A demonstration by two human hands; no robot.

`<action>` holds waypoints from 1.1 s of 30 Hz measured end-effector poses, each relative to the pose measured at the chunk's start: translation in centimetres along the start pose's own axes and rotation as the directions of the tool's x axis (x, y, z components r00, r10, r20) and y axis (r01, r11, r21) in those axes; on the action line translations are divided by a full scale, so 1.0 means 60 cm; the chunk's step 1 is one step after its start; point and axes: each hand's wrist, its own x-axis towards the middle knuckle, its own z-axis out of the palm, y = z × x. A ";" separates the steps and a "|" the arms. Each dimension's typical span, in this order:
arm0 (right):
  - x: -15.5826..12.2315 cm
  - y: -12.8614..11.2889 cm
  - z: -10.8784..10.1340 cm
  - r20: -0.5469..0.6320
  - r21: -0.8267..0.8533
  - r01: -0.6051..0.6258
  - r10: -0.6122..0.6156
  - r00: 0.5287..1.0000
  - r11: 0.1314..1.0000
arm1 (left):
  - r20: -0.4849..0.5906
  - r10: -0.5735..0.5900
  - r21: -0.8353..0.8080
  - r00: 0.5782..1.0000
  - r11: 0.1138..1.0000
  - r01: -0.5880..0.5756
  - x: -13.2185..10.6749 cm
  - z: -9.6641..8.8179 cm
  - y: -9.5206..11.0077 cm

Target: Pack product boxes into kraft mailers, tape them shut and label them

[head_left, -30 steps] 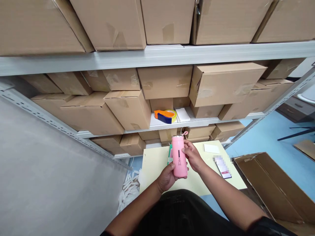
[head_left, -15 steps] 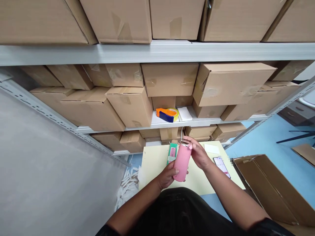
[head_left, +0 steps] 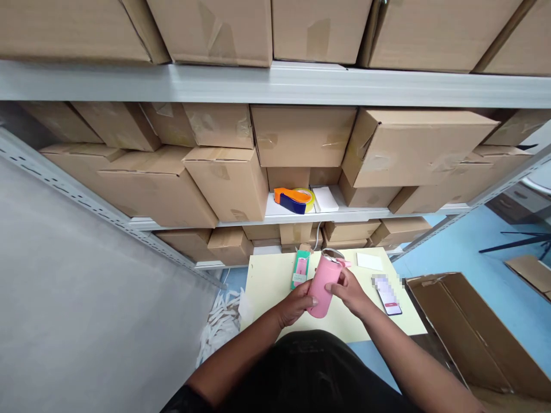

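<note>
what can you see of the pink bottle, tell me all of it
The pink bottle is a slim, smooth cylinder with a shiny, metallic-looking round top and a small pink strap at its upper right. Its visible side looks plain; its material is unclear. It is held above the pale table, top leaning right and away from the wearer. The left hand grips its lower part; the right hand touches its upper side.

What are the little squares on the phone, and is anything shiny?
In the head view, blocky pixelation covers part of the phone; there too, the pink bottle gleams at its silvery top, and shelf posts slant, perhaps from a wide lens.
</note>
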 end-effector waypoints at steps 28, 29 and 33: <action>-0.040 0.025 -0.171 -0.391 -0.327 -0.130 -0.009 0.920 0.936 | -0.757 0.040 0.652 0.652 -0.022 0.758 0.297 -0.216 -0.093; -0.045 0.028 -0.183 -0.393 -0.330 -0.144 0.003 0.920 0.933 | -0.766 0.031 0.641 0.642 -0.021 0.767 0.308 -0.215 -0.092; -0.045 0.041 -0.227 -0.409 -0.253 -0.167 0.051 0.911 0.953 | -0.699 0.163 0.712 0.696 0.066 0.699 0.292 -0.196 -0.087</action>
